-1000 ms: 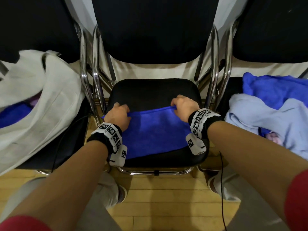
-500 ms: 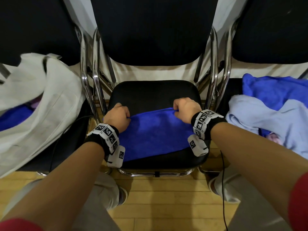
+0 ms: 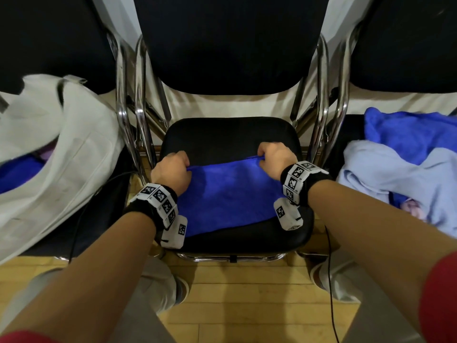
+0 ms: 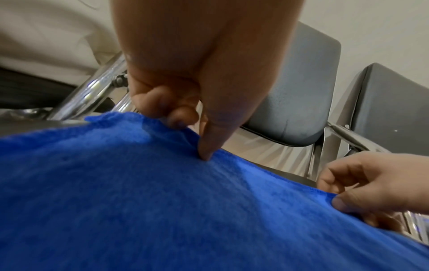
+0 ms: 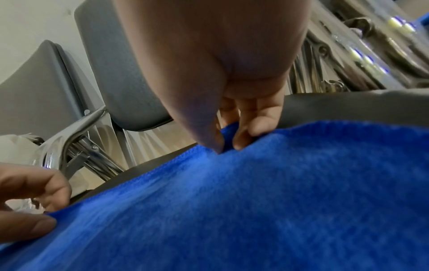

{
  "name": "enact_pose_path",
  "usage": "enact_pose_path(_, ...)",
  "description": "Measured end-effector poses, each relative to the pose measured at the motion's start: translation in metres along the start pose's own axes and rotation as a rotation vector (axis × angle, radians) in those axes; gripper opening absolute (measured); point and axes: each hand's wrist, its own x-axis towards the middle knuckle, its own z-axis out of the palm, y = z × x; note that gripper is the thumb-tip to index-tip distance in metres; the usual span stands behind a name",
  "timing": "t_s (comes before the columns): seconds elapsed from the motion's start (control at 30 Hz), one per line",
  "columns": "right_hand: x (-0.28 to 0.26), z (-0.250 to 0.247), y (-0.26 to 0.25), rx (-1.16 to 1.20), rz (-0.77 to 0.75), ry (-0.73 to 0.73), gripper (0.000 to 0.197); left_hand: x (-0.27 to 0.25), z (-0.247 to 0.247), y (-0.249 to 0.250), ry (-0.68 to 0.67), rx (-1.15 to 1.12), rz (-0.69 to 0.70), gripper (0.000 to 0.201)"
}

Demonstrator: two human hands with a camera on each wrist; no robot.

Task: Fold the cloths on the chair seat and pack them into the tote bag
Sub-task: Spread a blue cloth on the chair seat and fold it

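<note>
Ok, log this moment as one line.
left hand: pinches blue cloth far edge | right hand: pinches same edge | cloth on chair seat

The blue cloth (image 3: 230, 194) at the centre of the head view is a fuzzy, matt pile, like microfibre or terry, with a stitched edge. The chair seat (image 3: 230, 137) under it is smooth black padding with a dull sheen, probably vinyl, though the wrist views are too blurred to tell. The chair frame (image 3: 138, 107) is glossy chromed metal tube. At the left of the frame, the tote bag (image 3: 74, 149) is plain off-white woven cloth, matt. At the right, a pale blue cloth (image 3: 395, 174) looks soft and matt. The floor (image 3: 247, 293) along the bottom is light wood strip with a slight sheen.
</note>
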Motion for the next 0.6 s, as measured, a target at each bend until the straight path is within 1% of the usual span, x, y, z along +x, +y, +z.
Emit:
enact_pose_path(0.1,0.004,0.005,0.003,0.010,-0.008,0.042,0.021,0.003,0.004,-0.002,0.024,0.029,-0.015,0.017)
enact_pose_path(0.2,0.004,0.010,0.008,0.044,0.004,0.098,0.032,0.002,0.004,-0.002,0.040,0.026,-0.078,0.028)
enact_pose_path(0.27,0.000,0.011,0.010,0.086,0.005,0.118,0.040,-0.002,0.003,-0.002,0.062,0.007,-0.094,0.031)
enact_pose_path(0.33,-0.007,0.011,0.012,0.142,-0.021,0.143,0.043,-0.008,0.002,-0.002,0.068,-0.008,-0.097,0.031)
enact_pose_path(0.4,-0.016,0.009,0.014,0.170,-0.044,0.168,0.046,-0.017,0.002,0.000,0.082,-0.043,-0.081,0.027)
enact_pose_path(0.47,-0.027,0.006,0.017,0.149,-0.020,0.172,0.048,-0.026,0.002,0.000,0.081,-0.081,-0.036,0.016)
enact_pose_path(0.53,-0.038,0.004,0.023,0.113,0.045,0.144,0.048,-0.035,0.005,0.001,0.013,-0.091,0.005,0.004)
enact_pose_path(0.6,-0.047,0.004,0.031,0.100,0.121,0.076,0.053,-0.046,0.009,0.000,-0.064,-0.070,0.008,0.006)
